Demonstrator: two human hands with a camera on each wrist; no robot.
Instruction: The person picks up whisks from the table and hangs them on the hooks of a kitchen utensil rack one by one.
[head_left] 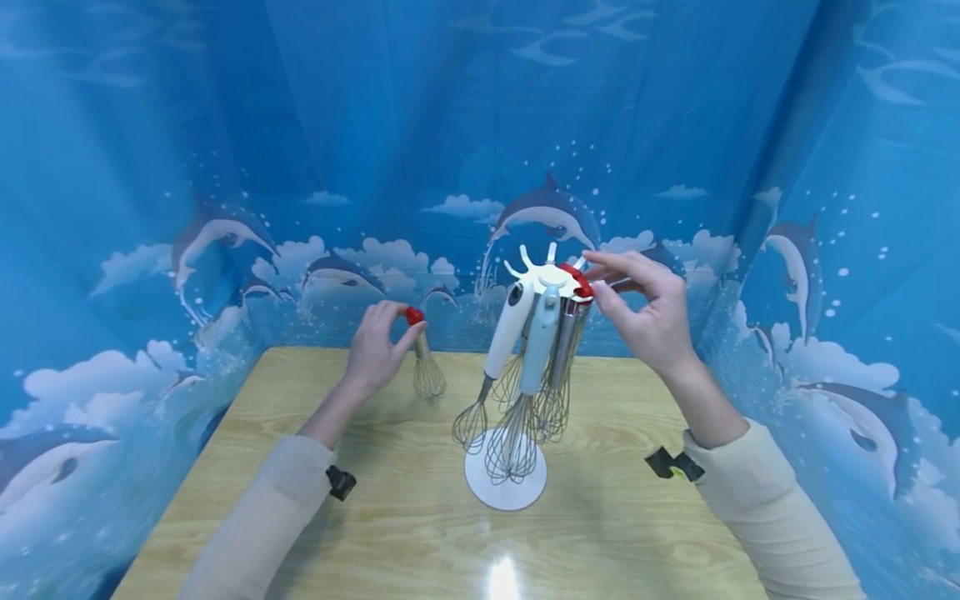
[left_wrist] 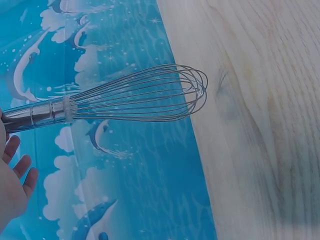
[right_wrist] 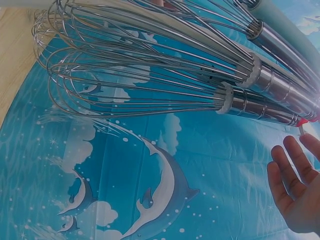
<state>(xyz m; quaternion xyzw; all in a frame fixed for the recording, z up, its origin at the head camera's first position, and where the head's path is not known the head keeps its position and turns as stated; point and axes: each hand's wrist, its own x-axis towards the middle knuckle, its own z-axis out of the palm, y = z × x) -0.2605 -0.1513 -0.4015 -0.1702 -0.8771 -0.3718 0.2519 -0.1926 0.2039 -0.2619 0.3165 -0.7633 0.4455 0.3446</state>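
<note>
In the head view, a white stand [head_left: 506, 492] with a round base and a hooked top carries several hanging whisks. One has a white handle [head_left: 510, 329], another a light-blue handle [head_left: 542, 342]; metal-handled ones with red tops [head_left: 581, 283] hang on the right. My right hand [head_left: 648, 308] is at the hooks, thumb and index finger pinching a red top. Left of the stand, my left hand [head_left: 377, 346] pinches the red end of a small metal whisk [head_left: 429, 377], its wires pointing down. That whisk [left_wrist: 135, 95] spans the left wrist view, its top hidden.
The stand rests on a light wooden table [head_left: 615, 492]. Blue curtains [head_left: 420, 125] printed with dolphins and clouds enclose the back and sides. The hanging whisks' wire loops [right_wrist: 145, 65] crowd together beside my right hand.
</note>
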